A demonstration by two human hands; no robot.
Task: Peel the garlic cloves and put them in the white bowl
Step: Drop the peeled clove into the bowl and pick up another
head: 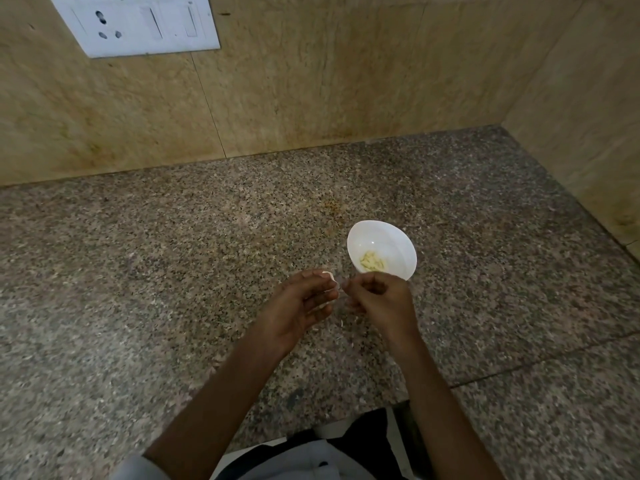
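A small white bowl (pixel 388 244) stands on the speckled granite counter (pixel 173 271) and holds several pale yellow peeled garlic cloves (pixel 372 262). Just in front of the bowl my two hands meet. My left hand (pixel 301 310) holds a garlic clove (pixel 329 276) with white skin at its fingertips, palm turned up. My right hand (pixel 379 301) has its fingers curled and pinches at the same clove from the right. Most of the clove is hidden by my fingers.
Beige tiled walls close the counter at the back and on the right, forming a corner. A white socket plate (pixel 138 24) hangs on the back wall at the upper left. The counter's front edge runs near my body at the bottom.
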